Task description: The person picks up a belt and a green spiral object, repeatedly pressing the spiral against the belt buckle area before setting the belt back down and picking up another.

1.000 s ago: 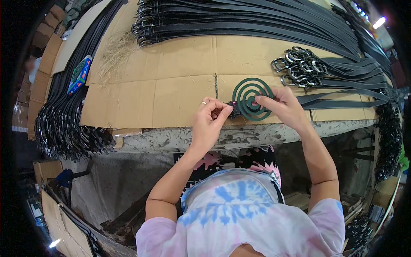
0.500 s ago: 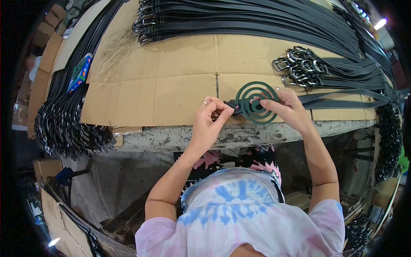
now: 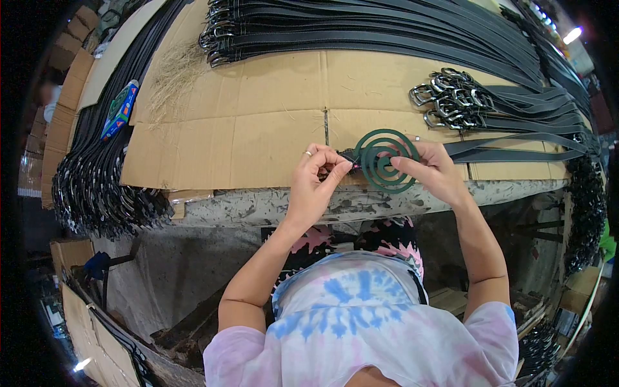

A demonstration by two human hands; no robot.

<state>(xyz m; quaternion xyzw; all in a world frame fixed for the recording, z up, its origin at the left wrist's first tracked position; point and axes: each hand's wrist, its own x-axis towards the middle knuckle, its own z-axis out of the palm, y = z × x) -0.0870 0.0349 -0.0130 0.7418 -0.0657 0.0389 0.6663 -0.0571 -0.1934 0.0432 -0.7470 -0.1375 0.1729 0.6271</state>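
Observation:
My right hand grips a dark green mosquito coil near its centre, between thumb and fingers. The coil stands tilted over a black belt, hiding part of it. Beside the coil's left edge, my left hand is closed in a pinch at the belt's dark end. What those fingertips hold is too small to make out. A small pinkish spot shows between them and the coil.
Belts with metal buckles lie at the right, and more belts at the back. A belt bundle hangs over the left edge, bearing a blue box. Loose thread ends are heaped on the cardboard.
The mosquito coil has shifted slightly down and tilted in my right hand. My left hand keeps its pinch in nearly the same place.

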